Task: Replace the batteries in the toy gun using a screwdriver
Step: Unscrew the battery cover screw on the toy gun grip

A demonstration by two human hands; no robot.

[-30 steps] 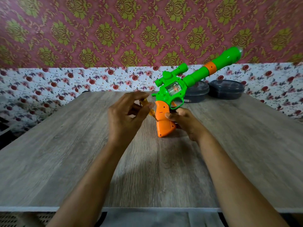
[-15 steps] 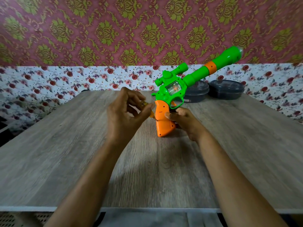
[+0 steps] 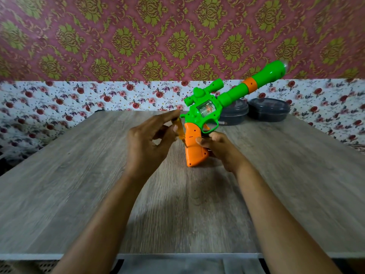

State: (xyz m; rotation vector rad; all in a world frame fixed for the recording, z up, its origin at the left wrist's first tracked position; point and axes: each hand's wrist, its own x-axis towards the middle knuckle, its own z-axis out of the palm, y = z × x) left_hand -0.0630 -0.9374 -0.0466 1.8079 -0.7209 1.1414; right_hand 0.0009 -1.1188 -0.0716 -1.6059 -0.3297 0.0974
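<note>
The toy gun is green with an orange grip and stands on its grip's butt on the wooden table, barrel pointing up to the right. My right hand holds the grip from the right side. My left hand pinches a screwdriver with a translucent yellow handle between thumb and fingers. The tool's tip rests against the left edge of the grip. The tip itself is hidden behind the grip's edge.
Two dark round lidded containers, one nearer the gun and one to its right, sit at the table's far edge behind the gun. A flowered wall band runs behind the table. The near table edge lies below my forearms.
My left hand's fingers have shifted around the screwdriver handle, the index finger stretching out over it. The gun and my right hand have stayed in place.
</note>
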